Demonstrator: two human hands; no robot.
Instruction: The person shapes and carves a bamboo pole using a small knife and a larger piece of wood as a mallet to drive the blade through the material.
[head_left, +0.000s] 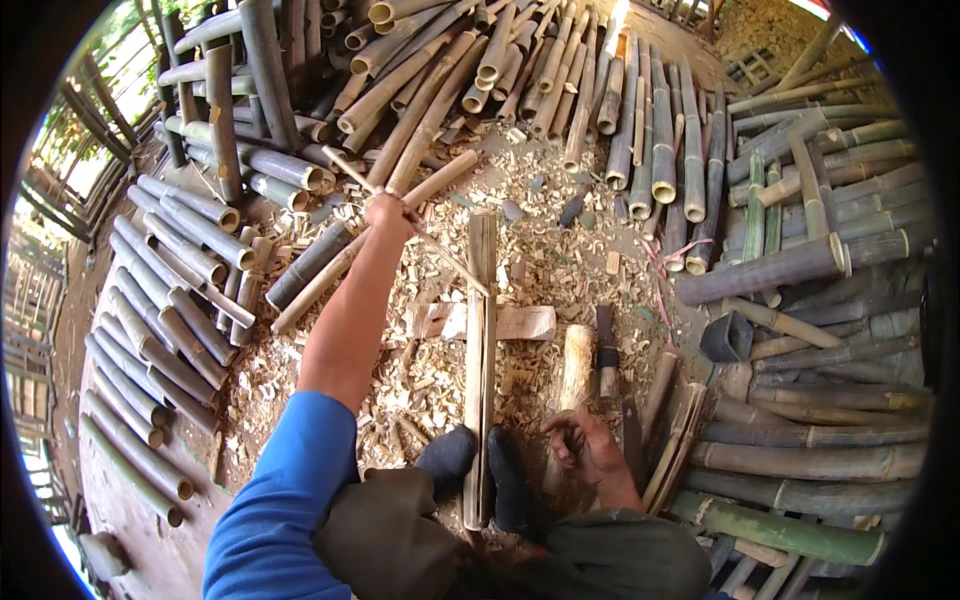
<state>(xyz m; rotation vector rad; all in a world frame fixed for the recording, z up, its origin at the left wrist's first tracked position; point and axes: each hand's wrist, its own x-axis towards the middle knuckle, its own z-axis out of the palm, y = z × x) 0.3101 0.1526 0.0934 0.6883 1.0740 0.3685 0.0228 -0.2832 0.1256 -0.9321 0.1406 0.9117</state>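
My left hand [388, 210] reaches forward, closed around a thin bamboo strip [452, 262]. One end of that strip meets the upright edge of a split bamboo length [480, 300]. Below, this split length stands between my dark-covered feet [449, 455] and crosses a flat wooden block [525, 322]. Under my left hand, a pale bamboo pole [312, 293] lies slantwise, with its far end beyond the fingers. My right hand [590, 445] rests low on the right with loosely bent fingers apart and nothing seen in them. Beside it is a pale log [576, 365].
A dark-bladed tool [606, 350] lies right of the log, near split bamboo pieces [675, 450]. Wood shavings [420, 380] cover the ground. Cut bamboo poles lie in rows at left [150, 340], stacked at right [810, 455] and piled ahead [540, 75]. A dark cup-like piece [727, 338] sits at right.
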